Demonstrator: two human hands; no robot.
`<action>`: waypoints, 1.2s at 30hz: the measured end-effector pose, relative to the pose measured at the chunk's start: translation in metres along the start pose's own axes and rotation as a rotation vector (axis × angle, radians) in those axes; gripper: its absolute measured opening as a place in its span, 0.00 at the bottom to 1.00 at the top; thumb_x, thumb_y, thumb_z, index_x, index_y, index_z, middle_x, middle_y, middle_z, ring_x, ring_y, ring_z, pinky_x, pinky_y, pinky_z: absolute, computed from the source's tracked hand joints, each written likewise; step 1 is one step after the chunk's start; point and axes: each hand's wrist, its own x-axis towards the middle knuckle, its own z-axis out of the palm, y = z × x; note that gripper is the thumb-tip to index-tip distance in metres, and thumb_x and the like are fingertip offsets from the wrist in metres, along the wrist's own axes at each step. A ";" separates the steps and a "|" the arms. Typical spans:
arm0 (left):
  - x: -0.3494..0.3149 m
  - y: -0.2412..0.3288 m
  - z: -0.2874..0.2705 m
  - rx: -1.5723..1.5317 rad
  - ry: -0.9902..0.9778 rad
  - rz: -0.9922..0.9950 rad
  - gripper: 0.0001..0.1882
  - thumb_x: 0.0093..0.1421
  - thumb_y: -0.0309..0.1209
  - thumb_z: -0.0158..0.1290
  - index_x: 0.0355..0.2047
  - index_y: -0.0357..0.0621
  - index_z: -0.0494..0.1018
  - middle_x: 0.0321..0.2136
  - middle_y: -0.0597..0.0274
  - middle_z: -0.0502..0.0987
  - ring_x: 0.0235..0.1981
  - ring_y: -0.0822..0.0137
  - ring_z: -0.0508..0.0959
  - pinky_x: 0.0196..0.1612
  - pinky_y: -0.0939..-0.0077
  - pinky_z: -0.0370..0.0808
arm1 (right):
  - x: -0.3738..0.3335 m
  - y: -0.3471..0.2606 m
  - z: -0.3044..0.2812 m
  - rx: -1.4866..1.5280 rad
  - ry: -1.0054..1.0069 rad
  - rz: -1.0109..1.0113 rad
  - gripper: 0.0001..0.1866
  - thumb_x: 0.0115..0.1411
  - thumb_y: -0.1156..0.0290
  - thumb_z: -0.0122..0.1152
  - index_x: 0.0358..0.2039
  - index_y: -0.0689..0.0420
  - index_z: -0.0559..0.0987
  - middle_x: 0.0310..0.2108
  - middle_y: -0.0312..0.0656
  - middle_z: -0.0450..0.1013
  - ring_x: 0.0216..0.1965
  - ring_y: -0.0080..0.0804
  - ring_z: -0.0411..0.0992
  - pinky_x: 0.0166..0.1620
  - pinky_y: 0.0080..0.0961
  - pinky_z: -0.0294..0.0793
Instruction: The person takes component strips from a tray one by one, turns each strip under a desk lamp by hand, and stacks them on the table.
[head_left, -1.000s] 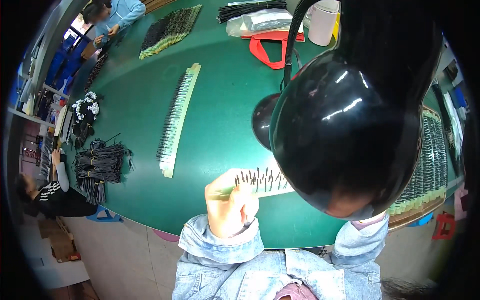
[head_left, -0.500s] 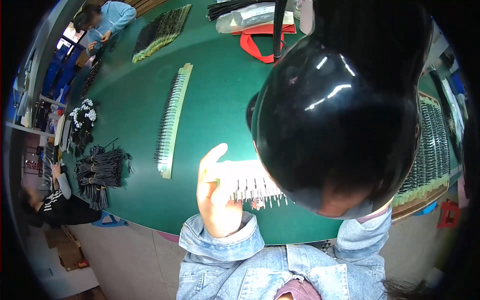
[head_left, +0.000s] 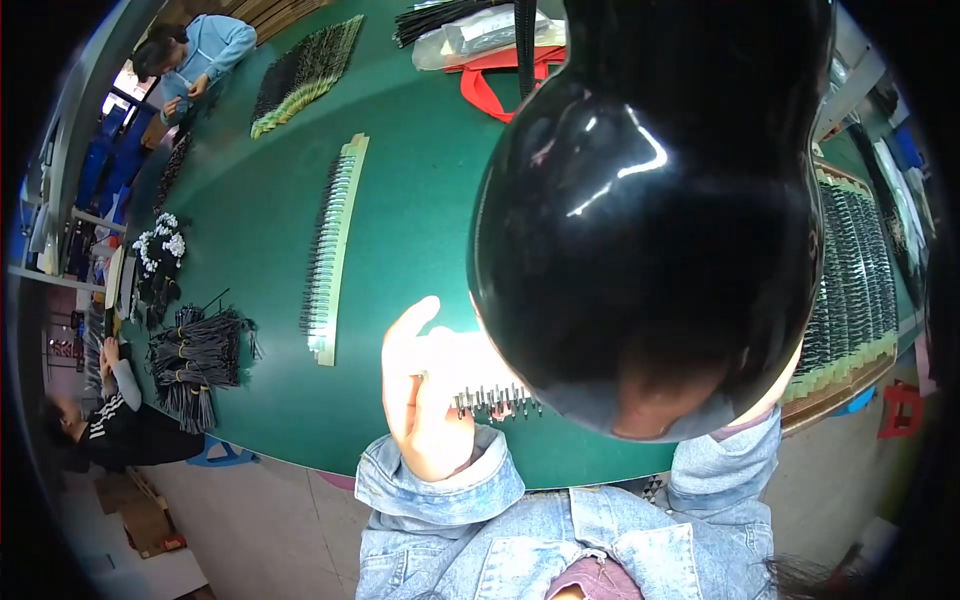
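Observation:
My left hand (head_left: pixel 430 400) grips the end of a pale strip (head_left: pixel 470 362) near the front of the table. A row of dark, pin-like pieces (head_left: pixel 500 400) hangs from its near edge. Glare washes out much of the strip and the fingers on it. A large glossy black lamp head (head_left: pixel 650 240) covers the strip's right part. Behind the lamp, my right hand is almost wholly hidden; only a sliver by its wrist (head_left: pixel 788 385) shows at the lamp's lower right, so its fingers cannot be made out.
A similar strip with dark leads (head_left: pixel 333 250) lies left of centre on the green table (head_left: pixel 415 210). Bundles of black cable (head_left: pixel 200 350) lie further left. More strips fill a tray (head_left: pixel 840 385) at right. A red strap (head_left: pixel 480 95) lies behind. Two people (head_left: pixel 215 50) work along the left side.
The view has shifted slightly, so the lamp and table things appear further left. The strip in my left hand is tilted differently, its pins looking shorter. My left hand keeps its grip.

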 end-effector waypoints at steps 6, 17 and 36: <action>0.002 -0.009 -0.001 0.101 0.010 0.133 0.07 0.51 0.19 0.39 0.26 0.26 0.66 0.36 0.38 0.65 0.26 0.63 0.72 0.28 0.79 0.70 | 0.000 -0.001 -0.003 -0.031 -0.013 -0.027 0.12 0.57 0.62 0.39 0.39 0.54 0.64 0.28 0.37 0.63 0.30 0.26 0.62 0.33 0.25 0.66; 0.014 0.002 -0.001 0.101 -0.106 -0.102 0.19 0.54 0.25 0.39 0.47 0.30 0.55 0.35 0.48 0.67 0.33 0.62 0.70 0.36 0.75 0.67 | -0.002 0.000 0.001 -0.058 0.070 0.018 0.15 0.51 0.65 0.43 0.39 0.56 0.64 0.27 0.38 0.63 0.29 0.27 0.63 0.32 0.23 0.66; 0.003 -0.021 -0.027 -0.406 0.414 -0.511 0.22 0.54 0.35 0.42 0.47 0.38 0.57 0.40 0.52 0.66 0.41 0.61 0.66 0.36 0.72 0.70 | -0.007 0.004 -0.004 0.024 -0.430 0.201 0.22 0.53 0.53 0.41 0.36 0.60 0.65 0.35 0.51 0.64 0.36 0.35 0.64 0.40 0.30 0.64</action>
